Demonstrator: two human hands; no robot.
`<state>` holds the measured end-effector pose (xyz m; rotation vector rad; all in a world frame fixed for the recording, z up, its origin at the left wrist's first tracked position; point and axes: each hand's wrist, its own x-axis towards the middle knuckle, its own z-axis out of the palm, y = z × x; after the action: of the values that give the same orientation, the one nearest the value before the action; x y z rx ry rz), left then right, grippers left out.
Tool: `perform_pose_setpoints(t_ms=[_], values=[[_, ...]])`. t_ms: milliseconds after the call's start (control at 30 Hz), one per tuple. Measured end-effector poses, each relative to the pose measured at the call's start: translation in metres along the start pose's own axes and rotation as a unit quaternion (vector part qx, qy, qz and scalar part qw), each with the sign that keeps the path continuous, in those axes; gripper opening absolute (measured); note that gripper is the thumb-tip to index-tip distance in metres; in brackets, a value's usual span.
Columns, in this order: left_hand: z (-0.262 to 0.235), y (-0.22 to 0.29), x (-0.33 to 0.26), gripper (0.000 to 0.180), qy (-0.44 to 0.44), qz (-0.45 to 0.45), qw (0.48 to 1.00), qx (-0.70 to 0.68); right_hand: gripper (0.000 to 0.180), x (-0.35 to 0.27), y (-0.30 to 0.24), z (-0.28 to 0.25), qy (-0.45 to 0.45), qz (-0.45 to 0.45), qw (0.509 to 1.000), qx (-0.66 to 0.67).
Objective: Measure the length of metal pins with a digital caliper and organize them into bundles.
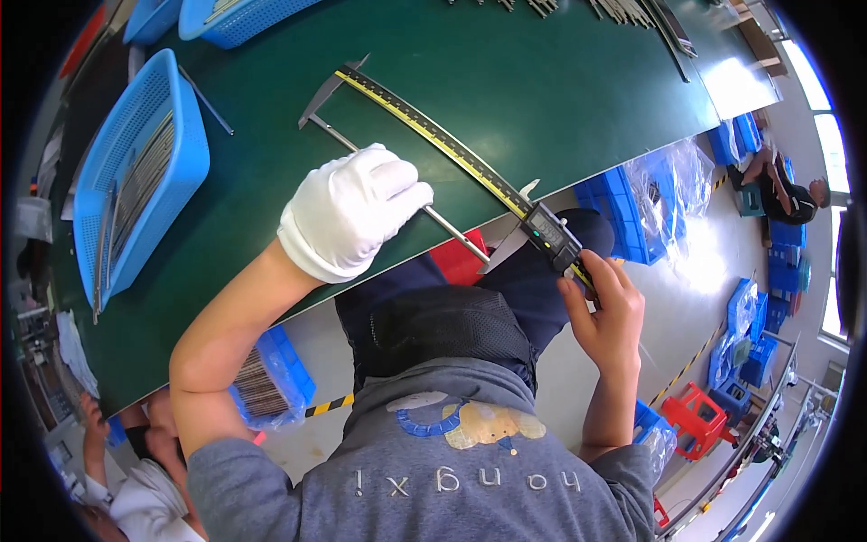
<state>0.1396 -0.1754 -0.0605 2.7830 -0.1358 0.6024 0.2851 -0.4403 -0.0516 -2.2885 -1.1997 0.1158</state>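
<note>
My left hand (352,212), in a white glove, is closed around a thin metal rod (453,231) near the table's front edge. A long digital caliper (433,135) lies slantwise beyond the rod. The rod's far end meets the caliper's fixed jaw (316,98); its near end is at the sliding jaw (506,248), out past the table edge over my lap. Bare fingers of my right hand (614,316) grip the caliper's near end, just below its dark display unit (549,230).
A blue basket (191,135) of metal rods stands on the green table (578,81) at left, with a loose rod (208,101) beside it. More rods (623,11) lie at the far edge. Blue crates (623,212) sit on the floor at right. Another person (149,497) is at lower left.
</note>
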Motion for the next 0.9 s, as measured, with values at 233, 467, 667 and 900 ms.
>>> perform_pose_setpoints(t_ms=[233, 467, 667, 900], values=[[0.0001, 0.0004, -0.0032, 0.023, 0.022, 0.019, 0.999, 0.018, 0.027, -0.0025, -0.0051, 0.0011, 0.010, 0.001, 0.999, -0.045], [-0.0031, -0.0014, 0.0031, 0.023, 0.029, 0.036, 0.999, 0.022, 0.029, -0.0012, -0.0050, 0.0015, 0.023, 0.001, 0.999, -0.044], [-0.0039, -0.0049, -0.0007, 0.032, 0.021, 0.060, 0.998, 0.027, 0.032, 0.0005, -0.0065, 0.0069, 0.030, 0.013, 0.997, -0.064], [-0.0040, -0.0040, 0.0015, 0.037, 0.017, 0.047, 0.999, -0.006, 0.034, -0.0031, -0.0043, 0.0083, 0.031, 0.012, 0.998, -0.059]])
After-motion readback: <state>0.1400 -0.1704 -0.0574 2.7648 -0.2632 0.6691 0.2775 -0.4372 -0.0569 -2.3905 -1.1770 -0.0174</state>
